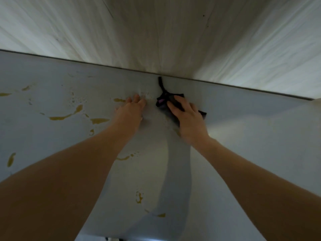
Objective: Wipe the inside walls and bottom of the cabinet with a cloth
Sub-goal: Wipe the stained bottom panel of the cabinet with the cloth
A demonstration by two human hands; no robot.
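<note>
Head view, cabinet bottom (243,136): a pale grey smooth floor panel fills the lower part of the picture; its far edge runs from 9 o'clock to 3 o'clock, sloping a little down to the right.
Head view, back wall (156,32): a whitish panel with faint wood grain stands behind that edge, toward 12 o'clock.
Head view, cloth (165,100): dark, crumpled, with a small purple spot; it lies on the cabinet bottom a little right of the centre, near the back wall. One thin strip of it points to 12 o'clock and almost reaches the seam.
Head view, right hand (188,117): it lies flat on the cloth, fingers straight and a little spread, pressing the cloth down; the fingers point to about 11 o'clock.
Head view, left hand (132,108): it rests on the bare bottom just beside the cloth, at its 9 o'clock side, fingers straight and close together, holding nothing.
Head view, stains (66,115): yellow-brown streaks and drops lie on the bottom, mostly toward 9 o'clock of the left hand, some also at 6 o'clock.
Head view, forearms: both are bare and come in from 7 and 5 o'clock.
</note>
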